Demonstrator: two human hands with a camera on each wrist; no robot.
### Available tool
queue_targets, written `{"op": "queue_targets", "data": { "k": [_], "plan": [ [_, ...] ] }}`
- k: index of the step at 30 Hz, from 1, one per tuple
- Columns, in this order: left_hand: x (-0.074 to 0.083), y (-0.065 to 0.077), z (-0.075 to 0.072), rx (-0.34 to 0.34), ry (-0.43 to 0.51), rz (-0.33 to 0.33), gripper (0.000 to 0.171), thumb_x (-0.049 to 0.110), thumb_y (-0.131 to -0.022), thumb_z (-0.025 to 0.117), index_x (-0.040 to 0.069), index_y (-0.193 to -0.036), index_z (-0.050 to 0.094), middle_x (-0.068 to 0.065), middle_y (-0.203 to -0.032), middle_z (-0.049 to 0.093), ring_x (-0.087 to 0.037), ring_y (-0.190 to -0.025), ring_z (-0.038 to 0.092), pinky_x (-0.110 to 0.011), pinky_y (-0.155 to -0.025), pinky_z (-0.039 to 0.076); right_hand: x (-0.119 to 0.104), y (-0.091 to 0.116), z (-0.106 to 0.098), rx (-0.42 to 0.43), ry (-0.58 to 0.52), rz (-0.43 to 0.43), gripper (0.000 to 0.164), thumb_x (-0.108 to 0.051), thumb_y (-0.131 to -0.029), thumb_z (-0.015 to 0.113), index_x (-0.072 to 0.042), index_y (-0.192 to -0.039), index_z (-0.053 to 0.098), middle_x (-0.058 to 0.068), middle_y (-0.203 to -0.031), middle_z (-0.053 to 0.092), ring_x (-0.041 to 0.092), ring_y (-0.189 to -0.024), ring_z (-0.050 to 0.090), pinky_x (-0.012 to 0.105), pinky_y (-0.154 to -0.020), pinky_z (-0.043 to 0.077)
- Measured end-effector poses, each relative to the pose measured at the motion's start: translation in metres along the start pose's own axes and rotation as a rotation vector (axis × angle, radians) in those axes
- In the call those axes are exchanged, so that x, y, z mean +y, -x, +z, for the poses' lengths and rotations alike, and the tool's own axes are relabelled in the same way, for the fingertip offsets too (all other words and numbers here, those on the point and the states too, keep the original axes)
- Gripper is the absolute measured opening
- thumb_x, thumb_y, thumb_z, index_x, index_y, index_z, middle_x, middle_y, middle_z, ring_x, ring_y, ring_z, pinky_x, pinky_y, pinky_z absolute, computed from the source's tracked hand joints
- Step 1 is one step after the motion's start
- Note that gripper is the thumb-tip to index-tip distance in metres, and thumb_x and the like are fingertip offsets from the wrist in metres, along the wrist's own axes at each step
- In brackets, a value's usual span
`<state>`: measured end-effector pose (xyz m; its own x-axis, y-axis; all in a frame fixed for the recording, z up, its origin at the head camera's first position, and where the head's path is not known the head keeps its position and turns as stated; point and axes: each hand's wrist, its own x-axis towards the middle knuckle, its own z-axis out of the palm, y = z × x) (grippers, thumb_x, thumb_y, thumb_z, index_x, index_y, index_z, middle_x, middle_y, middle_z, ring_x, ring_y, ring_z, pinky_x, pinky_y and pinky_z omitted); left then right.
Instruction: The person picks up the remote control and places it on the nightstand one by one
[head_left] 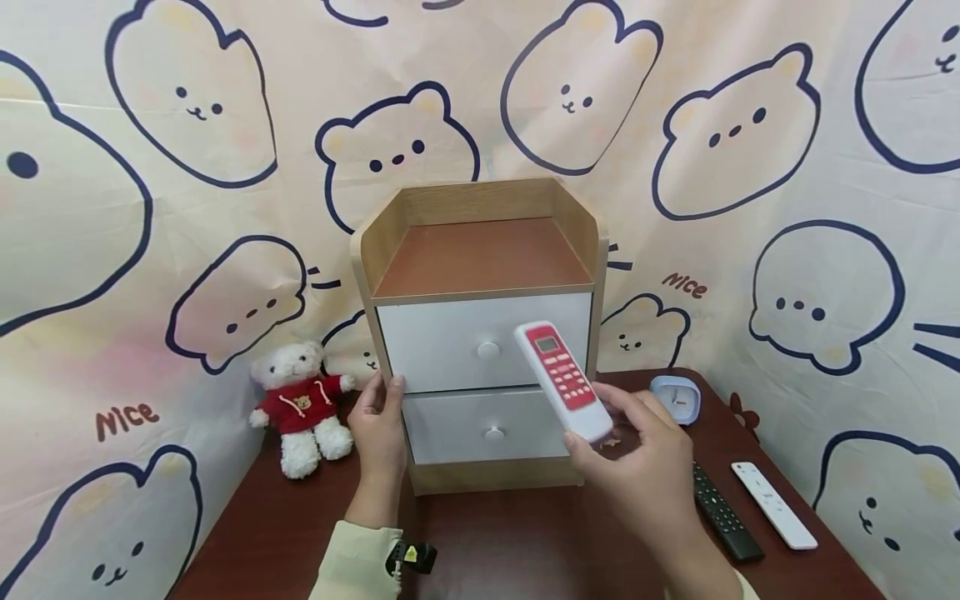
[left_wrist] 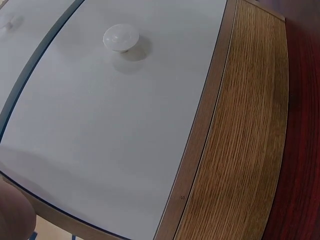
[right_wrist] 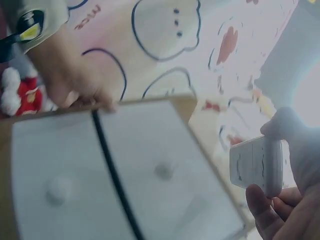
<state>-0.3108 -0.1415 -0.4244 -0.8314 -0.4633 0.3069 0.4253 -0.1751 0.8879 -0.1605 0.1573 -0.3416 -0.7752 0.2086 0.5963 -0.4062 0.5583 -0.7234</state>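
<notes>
A white remote control (head_left: 564, 379) with a red button panel and a small screen is gripped by my right hand (head_left: 645, 467). It is held tilted in front of the drawers, button side toward the head camera; the right wrist view shows its plain white back (right_wrist: 255, 165). My left hand (head_left: 381, 433) rests at the left side of a small wooden cabinet (head_left: 480, 475), thumb at the front edge. Both white drawers, the upper (head_left: 435, 342) and the lower (head_left: 450, 429), are closed, each with a round white knob (left_wrist: 121, 37).
A white teddy bear in a red hoodie (head_left: 303, 408) sits left of the cabinet. On the right of the dark wood table (head_left: 510, 542) are a blue alarm clock (head_left: 677, 400), a black remote (head_left: 723, 512) and a white remote (head_left: 774, 505). A patterned curtain (head_left: 480, 67) surrounds the table.
</notes>
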Motion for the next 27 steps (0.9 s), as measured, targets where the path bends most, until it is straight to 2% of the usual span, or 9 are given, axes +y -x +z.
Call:
{"op": "queue_targets", "data": {
  "k": [5,10,13,19,24,27],
  "plan": [
    [-0.001,0.000,0.001,0.010,0.005,0.010,0.052,0.023,-0.106,0.075,0.002,-0.152,0.063,-0.016,-0.152,0.065,-0.013,-0.134,0.060,-0.013,-0.101,0.052,-0.029,-0.025,0.019,-0.069,-0.055,-0.055,0.057,-0.029,-0.083,0.096,-0.015,-0.134,0.076,-0.001,-0.112,0.067,0.015,-0.098,0.067,0.033,-0.078,0.064],
    [-0.002,0.000,0.002,0.027,0.034,0.028,0.047,0.020,-0.105,0.076,0.002,-0.147,0.067,-0.009,-0.141,0.072,-0.011,-0.127,0.063,-0.015,-0.099,0.054,-0.053,-0.058,0.045,-0.136,-0.093,-0.084,0.058,-0.036,-0.085,0.093,-0.014,-0.136,0.076,0.001,-0.113,0.067,0.018,-0.099,0.068,0.036,-0.075,0.065],
    [-0.002,0.000,0.003,0.021,0.032,0.028,0.048,0.020,-0.105,0.076,0.002,-0.148,0.066,-0.008,-0.142,0.071,-0.010,-0.128,0.063,-0.014,-0.100,0.053,-0.065,-0.078,0.059,-0.128,-0.012,-0.127,0.059,-0.042,-0.085,0.091,-0.011,-0.133,0.077,0.003,-0.110,0.068,0.019,-0.095,0.065,0.033,-0.070,0.062],
    [0.000,-0.001,0.003,0.024,0.044,0.014,0.050,0.018,-0.104,0.076,0.000,-0.149,0.064,-0.016,-0.149,0.067,-0.011,-0.130,0.062,-0.014,-0.100,0.053,-0.090,-0.117,0.082,-0.101,0.180,-0.207,0.063,-0.049,-0.085,0.087,-0.005,-0.129,0.077,0.008,-0.107,0.069,0.022,-0.093,0.062,0.036,-0.072,0.052],
    [-0.002,-0.002,0.002,0.032,0.020,-0.004,0.050,0.020,-0.104,0.077,0.001,-0.149,0.065,-0.016,-0.149,0.067,-0.010,-0.130,0.062,-0.013,-0.100,0.053,-0.117,-0.142,0.098,-0.157,0.316,-0.224,0.062,-0.054,-0.089,0.084,-0.005,-0.126,0.077,0.007,-0.104,0.067,0.020,-0.091,0.060,0.034,-0.072,0.050],
    [-0.002,-0.002,0.001,0.030,0.009,-0.004,0.049,0.021,-0.104,0.078,0.002,-0.148,0.067,-0.015,-0.147,0.069,-0.011,-0.129,0.063,-0.014,-0.099,0.054,-0.130,-0.155,0.112,-0.199,0.415,-0.226,0.059,-0.059,-0.090,0.081,-0.007,-0.118,0.078,0.004,-0.100,0.066,0.018,-0.088,0.059,0.032,-0.069,0.048]
  ]
}}
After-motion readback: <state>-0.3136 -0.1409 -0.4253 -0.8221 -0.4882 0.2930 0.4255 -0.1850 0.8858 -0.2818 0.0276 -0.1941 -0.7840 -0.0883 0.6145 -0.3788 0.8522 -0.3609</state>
